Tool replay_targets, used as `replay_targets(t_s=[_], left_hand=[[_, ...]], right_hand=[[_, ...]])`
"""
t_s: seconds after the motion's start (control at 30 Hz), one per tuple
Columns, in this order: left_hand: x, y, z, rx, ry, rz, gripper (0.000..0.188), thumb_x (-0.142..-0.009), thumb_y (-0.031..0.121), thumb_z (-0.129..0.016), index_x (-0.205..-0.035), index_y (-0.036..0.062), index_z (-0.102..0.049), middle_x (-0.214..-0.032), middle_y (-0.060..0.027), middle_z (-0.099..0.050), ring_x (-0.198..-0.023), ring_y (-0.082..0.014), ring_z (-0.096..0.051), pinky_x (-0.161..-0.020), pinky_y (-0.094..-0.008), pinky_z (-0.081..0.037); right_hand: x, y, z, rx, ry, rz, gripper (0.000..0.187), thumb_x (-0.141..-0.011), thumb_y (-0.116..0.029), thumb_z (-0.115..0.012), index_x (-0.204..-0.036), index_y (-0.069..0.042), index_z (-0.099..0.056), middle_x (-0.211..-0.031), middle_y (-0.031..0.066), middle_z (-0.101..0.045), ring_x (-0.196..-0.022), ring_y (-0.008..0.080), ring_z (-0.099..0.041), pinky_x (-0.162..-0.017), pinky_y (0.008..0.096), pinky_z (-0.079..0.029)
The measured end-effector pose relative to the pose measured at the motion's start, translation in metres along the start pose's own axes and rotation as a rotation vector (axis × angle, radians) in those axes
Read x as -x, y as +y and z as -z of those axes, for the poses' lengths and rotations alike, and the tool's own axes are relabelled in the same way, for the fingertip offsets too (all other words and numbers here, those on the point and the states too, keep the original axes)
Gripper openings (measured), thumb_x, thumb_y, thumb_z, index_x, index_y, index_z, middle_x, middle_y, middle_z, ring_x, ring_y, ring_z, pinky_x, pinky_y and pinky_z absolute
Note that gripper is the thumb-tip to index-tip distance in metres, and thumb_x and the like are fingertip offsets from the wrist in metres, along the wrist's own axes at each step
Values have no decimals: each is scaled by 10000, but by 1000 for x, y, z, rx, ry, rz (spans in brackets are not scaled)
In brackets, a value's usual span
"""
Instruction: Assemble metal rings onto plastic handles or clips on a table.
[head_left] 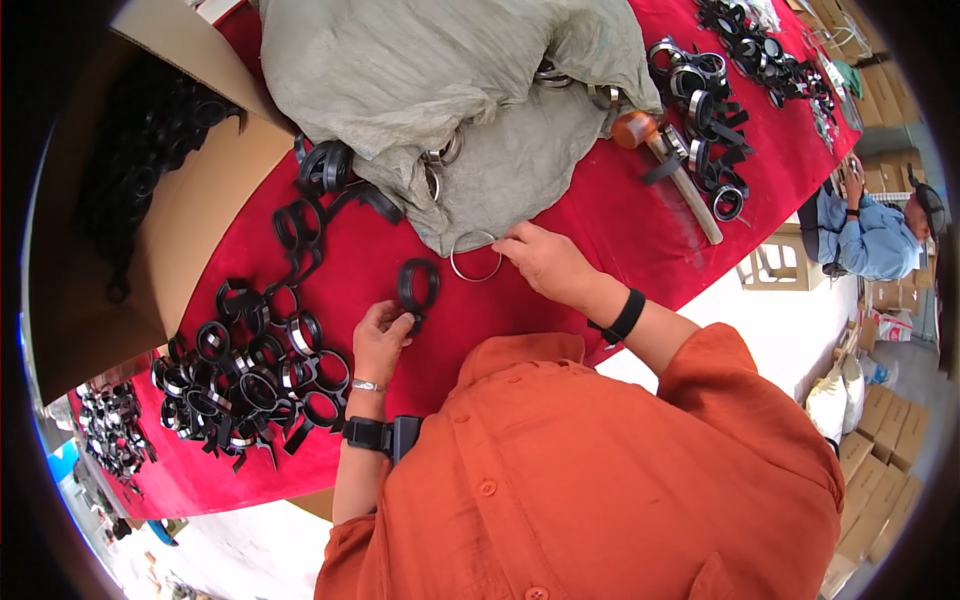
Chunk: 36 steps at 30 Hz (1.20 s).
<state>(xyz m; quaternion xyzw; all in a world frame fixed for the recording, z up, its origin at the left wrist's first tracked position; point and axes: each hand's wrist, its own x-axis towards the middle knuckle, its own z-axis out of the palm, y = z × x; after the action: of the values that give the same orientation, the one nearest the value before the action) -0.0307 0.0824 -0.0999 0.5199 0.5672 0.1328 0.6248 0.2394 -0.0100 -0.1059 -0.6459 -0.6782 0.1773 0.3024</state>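
Observation:
My left hand (pixel 380 345) is closed on the short stem of a black ring-shaped part (pixel 418 286), which stands up above the fingers. Pinched at its rim by my right hand (pixel 545 262) is a thin silver metal ring (pixel 456 268). The two pieces are apart, with the metal ring to the right of the black one. Just behind the metal ring lies the lower edge of a grey cloth sack (pixel 520 165), and more silver rings (pixel 447 150) show in its folds.
A pile of black ring parts (pixel 260 385) covers the left of the red-covered table (pixel 560 330). Beyond it stands an open cardboard box (pixel 200 215) of black parts. An orange-headed mallet (pixel 660 150) lies at the right beside banded rings (pixel 705 120). Another person (pixel 880 235) sits far right.

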Motion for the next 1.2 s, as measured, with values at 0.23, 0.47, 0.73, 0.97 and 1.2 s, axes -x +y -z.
replay_targets(t_s=[0.23, 0.47, 0.73, 0.97, 1.2], left_hand=[[13, 15, 9, -610, -1, -290, 314, -738, 128, -668, -1002, -27, -598, -870, -75, -614, -704, -120, -580, -611, -250, -467], [29, 35, 15, 214, -149, -1, 196, -834, 126, -590, -980, -4, -577, -864, -85, -625, -721, -142, -603, -571, -235, -482], [57, 84, 6, 589, -195, -78, 239, -904, 169, -508, -1107, 44, -517, -848, -92, -605, -695, -153, -580, -517, -242, -443], [62, 88, -2, 639, -230, -206, 260, -880, 74, -491, -1131, 7, -511, -819, -82, -589, -711, -159, -585, -573, -258, -486], [63, 86, 0, 654, -260, -228, 288, -862, 79, -520, -1136, -8, -511, -801, -73, -581, -726, -148, -578, -605, -247, -487]], right_hand=[[-14, 4, 4, 99, -157, 58, 158, -737, -13, -592, -888, -56, -614, -857, 97, -530, -774, 249, -559, -662, 330, -477], [-26, -44, 39, -920, -120, -204, 111, -778, -58, -642, -888, -51, -628, -1054, 24, -474, -883, 135, -506, -763, 271, -428], [-24, -50, 37, -1777, -271, -319, 198, -819, -79, -606, -1014, -61, -577, -1093, 80, -498, -680, 103, -445, -567, 222, -362], [-18, -44, 29, -1985, -326, -155, 55, -797, -82, -637, -850, -72, -627, -1149, 133, -507, -656, 142, -469, -530, 229, -351], [-22, -38, 38, -1955, -497, -24, 117, -776, -130, -651, -850, -43, -627, -1114, 148, -515, -697, 144, -466, -614, 244, -384]])
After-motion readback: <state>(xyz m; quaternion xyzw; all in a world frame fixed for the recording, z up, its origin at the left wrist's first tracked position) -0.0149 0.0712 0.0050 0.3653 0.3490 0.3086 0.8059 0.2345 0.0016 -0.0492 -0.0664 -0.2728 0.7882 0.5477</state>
